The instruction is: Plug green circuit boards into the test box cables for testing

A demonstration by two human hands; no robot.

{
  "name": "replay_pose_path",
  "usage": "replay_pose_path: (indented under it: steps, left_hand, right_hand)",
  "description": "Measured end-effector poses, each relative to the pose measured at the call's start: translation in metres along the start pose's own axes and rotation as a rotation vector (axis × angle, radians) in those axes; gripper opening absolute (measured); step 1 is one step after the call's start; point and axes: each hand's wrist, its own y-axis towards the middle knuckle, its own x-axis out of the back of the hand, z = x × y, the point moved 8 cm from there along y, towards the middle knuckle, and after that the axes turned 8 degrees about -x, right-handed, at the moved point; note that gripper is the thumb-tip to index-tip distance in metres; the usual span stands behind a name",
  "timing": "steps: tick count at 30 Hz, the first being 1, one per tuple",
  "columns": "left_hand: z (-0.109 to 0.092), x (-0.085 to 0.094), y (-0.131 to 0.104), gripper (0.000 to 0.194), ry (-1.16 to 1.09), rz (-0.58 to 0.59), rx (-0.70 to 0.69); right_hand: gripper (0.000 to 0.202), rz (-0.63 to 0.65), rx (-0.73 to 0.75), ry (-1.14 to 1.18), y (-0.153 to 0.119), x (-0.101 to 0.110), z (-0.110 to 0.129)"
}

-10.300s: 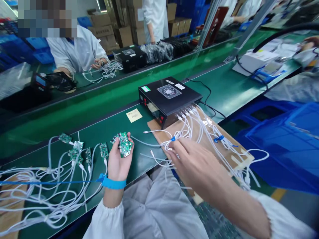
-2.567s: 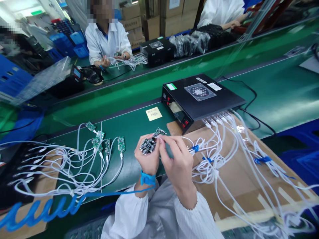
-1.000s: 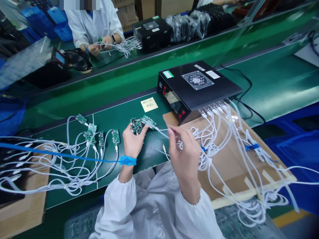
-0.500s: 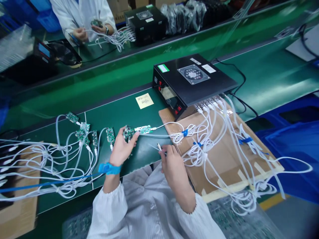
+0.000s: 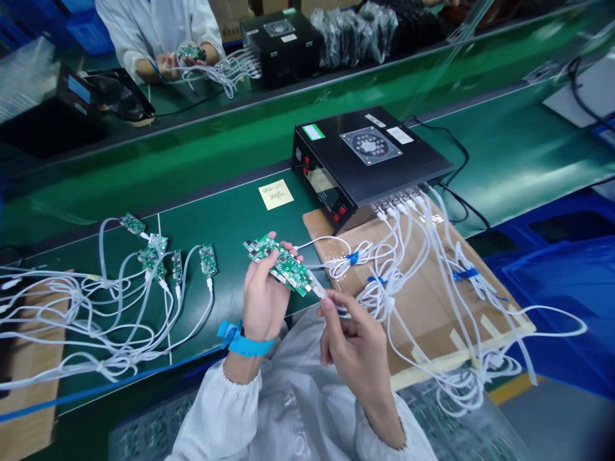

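Note:
My left hand, with a blue strap at the wrist, holds a green circuit board tilted over the bench, thumb on top. My right hand pinches a white cable connector at the board's lower right end; whether it is plugged in cannot be made out. Part of another cabled board is hidden behind my left hand. A white cable runs from there to a bundle on the cardboard. Several cabled boards lie on the green bench to the left.
A black box with a fan grille stands beyond the cardboard, many white cables plugged into its side. A yellow note lies left of it. White cables tangle at the left. Across a green divider, a person handles a board.
My left hand has lifted and turned, now showing the board's face. My right hand has moved slightly right and down, bringing the connector against the board's end.

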Motion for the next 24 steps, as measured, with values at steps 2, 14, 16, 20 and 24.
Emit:
replay_pose_path:
  steps: [2,14,16,20,24]
  left_hand:
    - [0.001,-0.002,0.002,0.040,0.036,0.013,-0.047]
    - [0.005,0.000,0.001,0.052,0.147,0.005,-0.109]
    - [0.006,0.001,0.001,0.053,0.196,0.015,-0.090]
    - [0.003,0.006,0.003,0.052,0.295,0.010,-0.064]
    - [-0.007,0.011,0.006,0.048,0.349,0.027,-0.111]
  right_hand:
    - [0.029,-0.013,0.037,-0.004,-0.001,0.003,0.001]
    - [0.024,-0.026,0.066,-0.002,0.000,0.007,0.002]
    - [0.024,-0.033,0.071,-0.001,0.000,0.008,0.001]
    - [0.025,-0.071,0.079,0.009,0.001,0.014,-0.002]
    - [0.023,-0.083,0.093,0.039,0.002,0.015,-0.003]
